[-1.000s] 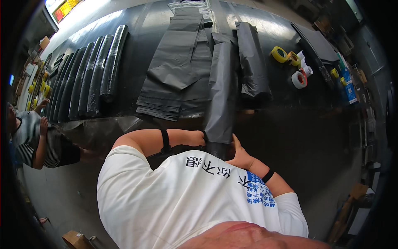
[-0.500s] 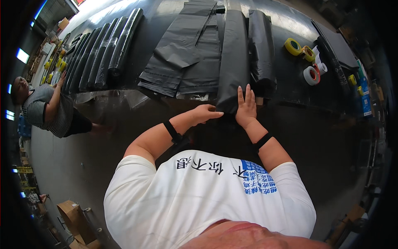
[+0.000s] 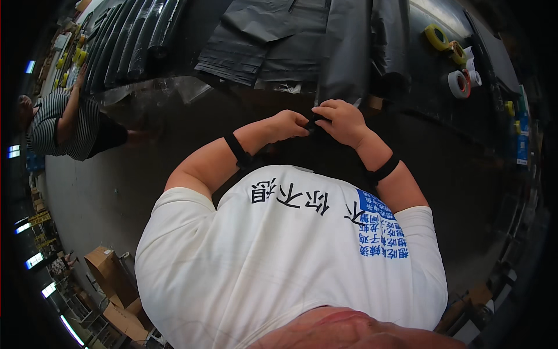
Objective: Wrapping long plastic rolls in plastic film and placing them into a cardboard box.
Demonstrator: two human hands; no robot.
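A long black plastic roll or folded sheet runs along the table and its near end hangs over the front edge. At that end my right hand curls its fingers round the dark plastic. Close beside it my left hand pinches the tip of the same plastic, thumb and fingers together. Just left of the roll lie flat, layered black plastic sheets. To its right rests another black plastic roll.
Several wrapped black rolls lie at the far left of the table. Yellow tape rolls and a white tape roll sit at the right. A person in a striped shirt stands at left. Cardboard boxes stand low at left.
My right hand has gone from lying flat on the roll to curling at its end. Both hands are now closer together at the plastic's tip. The view has tilted downward.
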